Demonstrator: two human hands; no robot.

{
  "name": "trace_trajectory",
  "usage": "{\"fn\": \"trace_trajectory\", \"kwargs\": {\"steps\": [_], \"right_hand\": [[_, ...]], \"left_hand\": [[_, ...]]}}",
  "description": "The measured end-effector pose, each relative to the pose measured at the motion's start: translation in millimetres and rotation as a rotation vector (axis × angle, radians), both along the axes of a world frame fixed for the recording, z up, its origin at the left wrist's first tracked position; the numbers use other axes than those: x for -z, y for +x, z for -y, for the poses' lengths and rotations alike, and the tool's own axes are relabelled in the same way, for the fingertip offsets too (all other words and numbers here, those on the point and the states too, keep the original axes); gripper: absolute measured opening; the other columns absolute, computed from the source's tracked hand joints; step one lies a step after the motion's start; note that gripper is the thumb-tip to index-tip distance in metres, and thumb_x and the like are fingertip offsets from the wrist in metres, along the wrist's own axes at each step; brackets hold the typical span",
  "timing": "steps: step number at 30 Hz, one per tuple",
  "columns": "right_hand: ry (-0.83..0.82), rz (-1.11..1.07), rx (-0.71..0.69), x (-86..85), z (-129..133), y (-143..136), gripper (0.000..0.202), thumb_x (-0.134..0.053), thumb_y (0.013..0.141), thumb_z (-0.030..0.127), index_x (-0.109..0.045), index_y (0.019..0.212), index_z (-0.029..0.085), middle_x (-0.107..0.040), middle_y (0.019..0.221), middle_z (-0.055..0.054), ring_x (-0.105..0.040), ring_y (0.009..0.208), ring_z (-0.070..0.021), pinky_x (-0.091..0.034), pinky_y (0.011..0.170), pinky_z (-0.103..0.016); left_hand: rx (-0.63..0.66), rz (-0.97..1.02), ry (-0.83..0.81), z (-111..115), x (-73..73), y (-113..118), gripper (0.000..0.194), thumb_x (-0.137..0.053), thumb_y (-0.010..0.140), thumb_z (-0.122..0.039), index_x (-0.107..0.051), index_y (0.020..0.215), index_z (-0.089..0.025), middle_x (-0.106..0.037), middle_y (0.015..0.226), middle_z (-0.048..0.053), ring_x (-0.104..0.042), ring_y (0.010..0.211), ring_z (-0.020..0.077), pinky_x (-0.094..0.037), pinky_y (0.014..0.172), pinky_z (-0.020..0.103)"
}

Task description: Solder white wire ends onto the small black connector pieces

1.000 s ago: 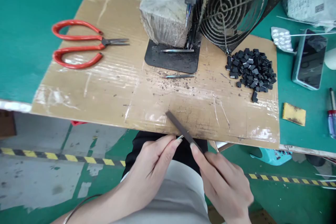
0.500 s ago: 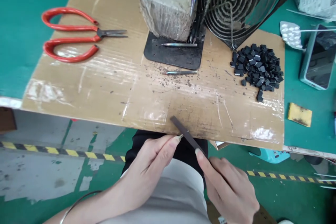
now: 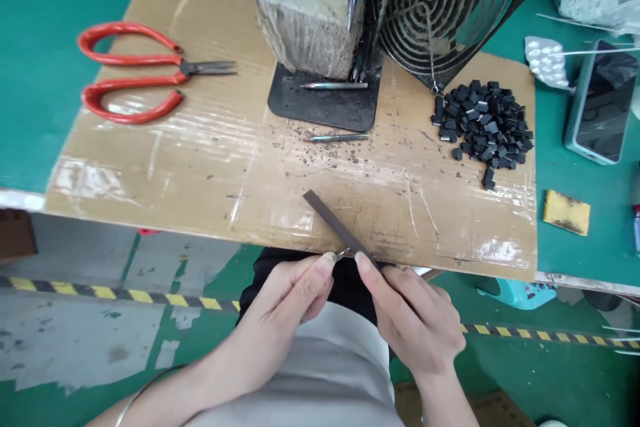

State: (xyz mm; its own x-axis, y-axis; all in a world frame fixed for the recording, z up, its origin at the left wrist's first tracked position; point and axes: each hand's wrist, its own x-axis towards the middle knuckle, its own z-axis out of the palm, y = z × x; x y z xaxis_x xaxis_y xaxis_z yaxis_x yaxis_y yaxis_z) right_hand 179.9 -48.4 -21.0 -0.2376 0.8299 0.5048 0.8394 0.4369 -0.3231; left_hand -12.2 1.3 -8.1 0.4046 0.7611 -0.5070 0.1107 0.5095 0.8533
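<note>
Gripping dark file (image 3: 330,217), metal tip (image 3: 343,254) between hands (image 3: 415,317)

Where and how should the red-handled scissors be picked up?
Probably best by the red handles, from above and the left. The scissors lie flat on the cardboard, their wide loops facing left and spread apart, while the pointed blades face right, away from that approach.

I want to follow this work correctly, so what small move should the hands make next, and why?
Probably a short pull of the flat file toward the body: the right hand grips it, its blade extends far forward, and the left hand pinches a metal piece close beside it.
</note>
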Motion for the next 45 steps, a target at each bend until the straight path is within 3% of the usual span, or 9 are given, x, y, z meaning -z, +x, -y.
{"fn": "trace_trajectory", "kwargs": {"steps": [5,11,18,23,26,29,36,39,45], "right_hand": [[-0.065,0.053,0.028,0.8,11,5,0.035,-0.053,0.098,-0.002,-0.079,0.110,0.019,-0.074,0.076,0.001,-0.064,0.062,-0.0098,-0.047,0.063,-0.027],[0.007,-0.019,0.004,4.2,2,-1,0.039,-0.054,0.096,-0.006,-0.079,0.116,0.016,-0.073,0.076,0.000,-0.062,0.062,-0.0101,-0.046,0.060,-0.026],[-0.036,0.001,0.040,4.3,9,3,0.053,-0.057,0.100,0.001,-0.063,0.148,0.023,-0.077,0.078,0.001,-0.067,0.061,-0.0111,-0.049,0.060,-0.027],[-0.194,-0.394,0.124,-10.3,-5,-6,0.056,-0.064,0.095,-0.002,-0.069,0.141,0.029,-0.077,0.082,0.003,-0.069,0.063,-0.0091,-0.054,0.059,-0.022],[-0.391,-0.708,0.160,-18.6,-2,-9,0.052,-0.065,0.094,0.000,-0.073,0.134,0.032,-0.073,0.077,0.006,-0.064,0.059,-0.0078,-0.055,0.055,-0.019],[-0.464,-0.784,0.178,-21.2,1,-11,0.050,-0.066,0.094,0.002,-0.075,0.131,0.034,-0.072,0.076,0.007,-0.064,0.059,-0.0072,-0.056,0.055,-0.018],[-0.436,-0.726,0.138,-21.8,-6,-19,0.042,-0.065,0.095,0.003,-0.075,0.129,0.026,-0.073,0.078,0.006,-0.063,0.059,-0.0053,-0.055,0.058,-0.016],[-0.354,-0.547,0.115,-24.3,-1,-24,0.038,-0.063,0.098,0.003,-0.074,0.130,0.020,-0.074,0.079,0.004,-0.064,0.059,-0.0059,-0.053,0.057,-0.019],[-0.109,-0.151,0.098,-32.9,12,-24,0.035,-0.048,0.106,0.006,-0.080,0.108,0.023,-0.074,0.071,0.004,-0.063,0.056,-0.0096,-0.046,0.056,-0.029]], "left_hand": [[0.007,0.035,-0.057,0,0.9,0,0.066,-0.043,0.102,-0.072,-0.036,0.058,-0.023,-0.032,0.055,-0.005,-0.027,0.054,0.0128,-0.025,0.053,0.032],[-0.043,0.066,-0.046,-2,2.7,1,0.067,-0.046,0.102,-0.072,-0.034,0.056,-0.023,-0.029,0.054,-0.006,-0.026,0.053,0.0127,-0.024,0.053,0.033],[-0.030,0.118,-0.046,1,9.2,-2,0.067,-0.042,0.104,-0.069,-0.033,0.056,-0.023,-0.031,0.053,-0.006,-0.028,0.053,0.0126,-0.026,0.054,0.032],[-0.013,0.056,0.054,4,13.7,-3,0.063,-0.037,0.108,-0.063,-0.034,0.059,-0.024,-0.031,0.054,-0.006,-0.028,0.051,0.0121,-0.027,0.050,0.030],[-0.004,-0.080,0.252,6,17.6,-2,0.053,-0.037,0.112,-0.046,-0.036,0.064,-0.023,-0.035,0.058,-0.006,-0.031,0.053,0.0118,-0.028,0.051,0.029],[-0.007,-0.182,0.453,7,20.0,-1,0.042,-0.040,0.109,-0.025,-0.038,0.067,-0.023,-0.038,0.060,-0.006,-0.034,0.054,0.0112,-0.030,0.052,0.027],[-0.003,-0.220,0.577,4,14.1,4,0.036,-0.038,0.104,-0.013,-0.039,0.069,-0.023,-0.040,0.060,-0.007,-0.036,0.052,0.0104,-0.032,0.049,0.023],[-0.015,-0.237,0.610,5,13.2,5,0.036,-0.039,0.102,-0.011,-0.039,0.068,-0.023,-0.040,0.059,-0.007,-0.036,0.051,0.0101,-0.033,0.049,0.022],[-0.020,-0.263,0.660,5,14.9,3,0.033,-0.043,0.099,-0.006,-0.045,0.070,-0.022,-0.046,0.061,-0.006,-0.041,0.054,0.0105,-0.037,0.050,0.021]]}}
